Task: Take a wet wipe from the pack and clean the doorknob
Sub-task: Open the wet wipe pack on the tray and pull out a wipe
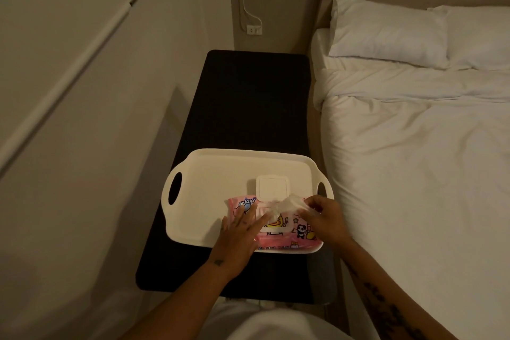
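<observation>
Now your left hand (pixel 238 229) presses flat on the pink pack (pixel 287 241). Your right hand (pixel 324 217) pinches a crumpled wipe (pixel 289 203).

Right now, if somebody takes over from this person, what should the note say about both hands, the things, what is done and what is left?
Left hand: fingers straight, pressing the pink pack down on the white tray.
Right hand: pinches a wet wipe that reaches from the pack's opening to the fingers.
The pack's lid is flipped open; the tray sits on the black table.
Done: pack opened, wipe taken hold of.
Left: pull the wipe free, then clean the doorknob, which is not in view.
</observation>
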Demonstrator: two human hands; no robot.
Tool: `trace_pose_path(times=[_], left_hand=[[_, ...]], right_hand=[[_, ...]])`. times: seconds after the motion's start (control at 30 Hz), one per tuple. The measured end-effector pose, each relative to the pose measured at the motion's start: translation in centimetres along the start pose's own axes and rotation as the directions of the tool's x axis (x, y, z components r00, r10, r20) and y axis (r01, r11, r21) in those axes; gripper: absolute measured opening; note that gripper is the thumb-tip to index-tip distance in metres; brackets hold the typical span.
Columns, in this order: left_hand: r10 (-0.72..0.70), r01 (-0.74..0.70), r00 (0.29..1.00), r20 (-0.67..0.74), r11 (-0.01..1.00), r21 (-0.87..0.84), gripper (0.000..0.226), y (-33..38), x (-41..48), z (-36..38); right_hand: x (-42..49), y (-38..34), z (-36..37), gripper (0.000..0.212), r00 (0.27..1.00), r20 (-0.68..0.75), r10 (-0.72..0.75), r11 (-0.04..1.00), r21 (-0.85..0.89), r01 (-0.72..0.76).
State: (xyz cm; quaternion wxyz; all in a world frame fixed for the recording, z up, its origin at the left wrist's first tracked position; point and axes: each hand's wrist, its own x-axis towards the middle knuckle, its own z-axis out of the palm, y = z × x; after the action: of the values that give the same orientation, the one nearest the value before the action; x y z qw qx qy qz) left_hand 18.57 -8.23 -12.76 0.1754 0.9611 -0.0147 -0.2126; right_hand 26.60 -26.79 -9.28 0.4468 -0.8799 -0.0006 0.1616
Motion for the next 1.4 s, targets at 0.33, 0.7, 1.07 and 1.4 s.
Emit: trace_pose_path(times=[0.33,0.7,1.07,1.4], left_hand=[[0.02,-0.018,0.998,-0.058,0.999,0.035,0.042,0.5,0.1,-2.0],[-0.32,0.238,0.947,-0.007,0.718,-0.654,0.057,2.2,7.9,-6.0],[-0.163,-0.048,0.951,-0.263,0.762,-0.646,0.041,1.6,4.2,-5.9],[0.15,-0.207,0.958,-0.246,0.953,-0.223,0.027,0.7,0.5,-0.9]], right_hand=[[0.4,0.9,-0.2,0.014,0.999,0.013,0.043,0.993,0.112,-0.044],[0.4,0.8,-0.8,0.017,0.999,-0.023,0.043,0.964,0.264,-0.036],[-0.4,1.4,-1.7,0.006,0.991,-0.087,0.101,0.913,0.403,-0.057],[-0.5,1.1,-0.5,0.021,0.993,-0.01,0.121,0.89,0.444,-0.104]])
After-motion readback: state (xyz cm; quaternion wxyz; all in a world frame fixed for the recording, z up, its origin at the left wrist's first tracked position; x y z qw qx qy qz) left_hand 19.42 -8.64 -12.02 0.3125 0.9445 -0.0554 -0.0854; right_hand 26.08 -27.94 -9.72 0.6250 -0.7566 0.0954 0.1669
